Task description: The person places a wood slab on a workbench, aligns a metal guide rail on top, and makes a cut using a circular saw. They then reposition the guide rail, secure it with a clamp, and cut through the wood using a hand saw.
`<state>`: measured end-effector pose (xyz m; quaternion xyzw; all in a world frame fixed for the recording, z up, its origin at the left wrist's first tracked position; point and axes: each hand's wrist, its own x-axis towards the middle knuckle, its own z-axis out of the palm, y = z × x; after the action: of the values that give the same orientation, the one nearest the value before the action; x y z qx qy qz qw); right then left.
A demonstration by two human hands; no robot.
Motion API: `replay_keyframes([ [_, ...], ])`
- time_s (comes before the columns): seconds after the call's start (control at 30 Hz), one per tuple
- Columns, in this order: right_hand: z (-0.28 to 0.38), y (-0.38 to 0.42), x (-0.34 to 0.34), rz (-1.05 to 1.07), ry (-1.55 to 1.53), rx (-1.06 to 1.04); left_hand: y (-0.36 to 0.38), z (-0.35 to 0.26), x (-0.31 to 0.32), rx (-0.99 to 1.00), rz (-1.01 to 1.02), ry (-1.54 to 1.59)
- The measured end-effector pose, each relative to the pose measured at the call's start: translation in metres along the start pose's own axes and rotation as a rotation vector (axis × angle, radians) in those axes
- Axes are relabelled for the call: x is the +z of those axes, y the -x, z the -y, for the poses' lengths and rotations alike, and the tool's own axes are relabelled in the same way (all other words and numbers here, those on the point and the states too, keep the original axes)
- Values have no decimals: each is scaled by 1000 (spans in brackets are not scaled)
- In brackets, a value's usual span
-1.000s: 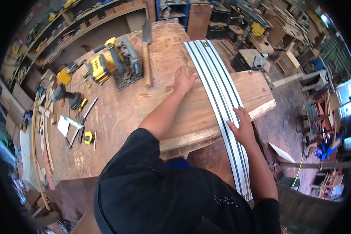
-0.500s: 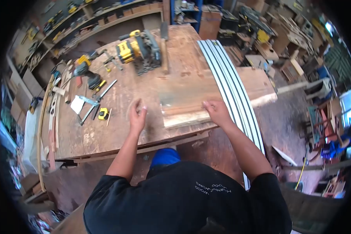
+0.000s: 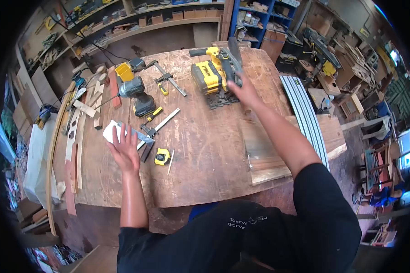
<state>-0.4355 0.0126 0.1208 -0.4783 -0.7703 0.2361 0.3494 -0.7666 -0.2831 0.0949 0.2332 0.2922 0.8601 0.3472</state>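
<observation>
My left hand (image 3: 125, 152) is open, fingers spread, above the bench near a white piece of paper (image 3: 109, 131) and a metal clamp (image 3: 161, 122). To its right lie a yellow tape measure (image 3: 161, 156) and a pencil (image 3: 171, 162). My right hand (image 3: 247, 94) is stretched forward to the right side of a yellow and black DeWalt circular saw (image 3: 207, 77). Its fingers are partly hidden and blurred against the saw, so their grip does not show. A cordless drill (image 3: 139, 93) lies left of the saw.
A wooden board (image 3: 269, 159) lies at the bench's (image 3: 196, 168) right front, with a striped metal guide rail (image 3: 305, 118) across it. Another clamp (image 3: 168, 78) lies near the back. Wood strips (image 3: 73, 145) line the left edge. Shelves (image 3: 187, 22) stand behind.
The view has turned left. My right hand has left the board and reached forward to the saw. My left hand has moved left and its fingers have spread.
</observation>
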Motion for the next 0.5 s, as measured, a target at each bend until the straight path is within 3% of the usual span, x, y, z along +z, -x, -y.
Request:
replay_keyframes([
  [0.03,0,-21,6,-2,4,13,3,0,-19,-110,-1,-67],
  [0.1,-3,-70,15,125,-291,351,21,15,-28,-279,55,-83],
  [0.17,-23,-104,35,79,-226,342,37,47,-50,-431,62,-90],
  [0.23,-20,-119,41,326,-496,496,44,68,-35,-519,118,-168],
  [0.3,-8,-120,48,260,-582,449,31,95,-20,-576,183,-172],
  [0.5,-11,-97,64,245,-385,483,-57,164,35,-702,270,-259],
])
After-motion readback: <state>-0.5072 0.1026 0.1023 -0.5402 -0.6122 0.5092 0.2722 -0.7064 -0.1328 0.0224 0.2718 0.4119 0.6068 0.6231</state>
